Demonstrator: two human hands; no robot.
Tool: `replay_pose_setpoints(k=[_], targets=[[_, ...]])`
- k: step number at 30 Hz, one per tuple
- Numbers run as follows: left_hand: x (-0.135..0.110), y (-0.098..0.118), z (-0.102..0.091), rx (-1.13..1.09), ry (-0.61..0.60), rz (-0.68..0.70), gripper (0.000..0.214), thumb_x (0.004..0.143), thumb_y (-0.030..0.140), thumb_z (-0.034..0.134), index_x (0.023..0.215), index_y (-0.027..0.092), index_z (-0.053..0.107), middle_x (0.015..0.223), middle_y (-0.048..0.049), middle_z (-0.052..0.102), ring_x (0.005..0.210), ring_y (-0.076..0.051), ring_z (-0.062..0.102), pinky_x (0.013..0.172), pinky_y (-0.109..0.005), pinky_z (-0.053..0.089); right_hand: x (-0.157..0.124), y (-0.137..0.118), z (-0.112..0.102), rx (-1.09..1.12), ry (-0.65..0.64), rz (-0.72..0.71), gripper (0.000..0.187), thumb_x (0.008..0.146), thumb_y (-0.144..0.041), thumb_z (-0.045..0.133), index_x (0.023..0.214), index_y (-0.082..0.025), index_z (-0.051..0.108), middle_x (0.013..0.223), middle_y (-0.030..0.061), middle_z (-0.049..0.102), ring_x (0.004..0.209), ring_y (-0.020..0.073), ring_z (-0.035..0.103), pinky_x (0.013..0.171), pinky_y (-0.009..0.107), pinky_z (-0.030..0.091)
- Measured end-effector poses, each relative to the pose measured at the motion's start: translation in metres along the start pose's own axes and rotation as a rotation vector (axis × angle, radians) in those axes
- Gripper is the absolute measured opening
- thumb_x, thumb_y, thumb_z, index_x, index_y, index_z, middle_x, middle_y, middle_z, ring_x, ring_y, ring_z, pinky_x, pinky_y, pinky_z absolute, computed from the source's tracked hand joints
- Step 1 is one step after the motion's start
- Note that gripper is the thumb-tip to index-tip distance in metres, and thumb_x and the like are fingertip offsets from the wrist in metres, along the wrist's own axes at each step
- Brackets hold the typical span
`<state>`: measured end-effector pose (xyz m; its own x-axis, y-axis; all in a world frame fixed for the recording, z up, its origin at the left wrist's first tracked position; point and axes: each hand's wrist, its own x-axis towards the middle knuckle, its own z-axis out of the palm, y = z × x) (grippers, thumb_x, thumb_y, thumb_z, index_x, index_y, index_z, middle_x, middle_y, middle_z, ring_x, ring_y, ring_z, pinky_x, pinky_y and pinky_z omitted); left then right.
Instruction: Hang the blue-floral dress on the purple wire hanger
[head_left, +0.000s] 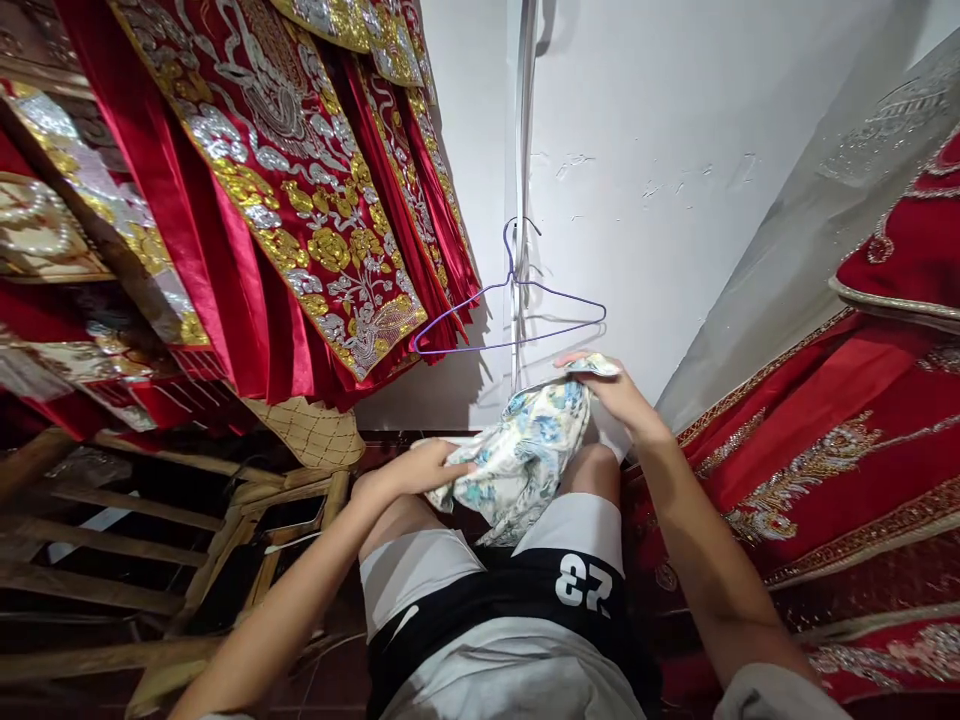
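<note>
A white garment (529, 450) with a blue, green and yellow floral print lies bunched over my lap. My left hand (439, 467) grips its left side, with the fingertips partly hidden in the folds. At its upper right, my right hand (606, 385) holds a raised edge of the cloth, and some fingers are hidden behind it. Just above the garment, a purple wire hanger (517, 343) hangs by its hook on the white wall, with no cloth on it. Neither hand touches the hanger.
Red embroidered garments (330, 240) with gold and silver sequins hang at the left. More red beaded garments (810, 440) line the right side. A wooden slatted chair (127, 590) stands at lower left, with a phone-like dark object (289, 515) on it. The white wall (637, 150) is straight ahead.
</note>
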<state>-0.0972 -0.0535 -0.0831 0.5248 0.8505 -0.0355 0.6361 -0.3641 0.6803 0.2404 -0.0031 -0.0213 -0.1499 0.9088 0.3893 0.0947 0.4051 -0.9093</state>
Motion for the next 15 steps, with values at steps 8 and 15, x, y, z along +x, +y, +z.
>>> replay_pose_setpoints(k=[8, 15], targets=[[0.029, 0.006, -0.093, 0.026, 0.361, 0.017, 0.031, 0.065, 0.052, 0.086, 0.078, 0.024, 0.079, 0.088, -0.0077, 0.08, 0.068, -0.025, 0.07, 0.065, -0.029, 0.05, 0.1, 0.043, 0.014, -0.188, 0.116, -0.165, 0.037, 0.075, -0.026, 0.06, 0.109, -0.018, 0.075, 0.117, 0.01, 0.076, 0.115, 0.0252, 0.064, 0.104, 0.039, 0.047], [0.04, -0.028, -0.109, 0.219, 0.375, -0.069, 0.033, 0.067, 0.039, 0.082, 0.046, 0.023, 0.06, 0.082, -0.0123, 0.076, 0.078, -0.027, 0.069, 0.069, -0.029, 0.047, 0.082, 0.052, 0.0, -0.441, 0.063, -0.108, 0.018, 0.075, -0.027, 0.058, 0.06, -0.021, 0.052, 0.06, -0.0015, 0.053, 0.064, 0.0148, 0.044, 0.064, 0.028, 0.034]])
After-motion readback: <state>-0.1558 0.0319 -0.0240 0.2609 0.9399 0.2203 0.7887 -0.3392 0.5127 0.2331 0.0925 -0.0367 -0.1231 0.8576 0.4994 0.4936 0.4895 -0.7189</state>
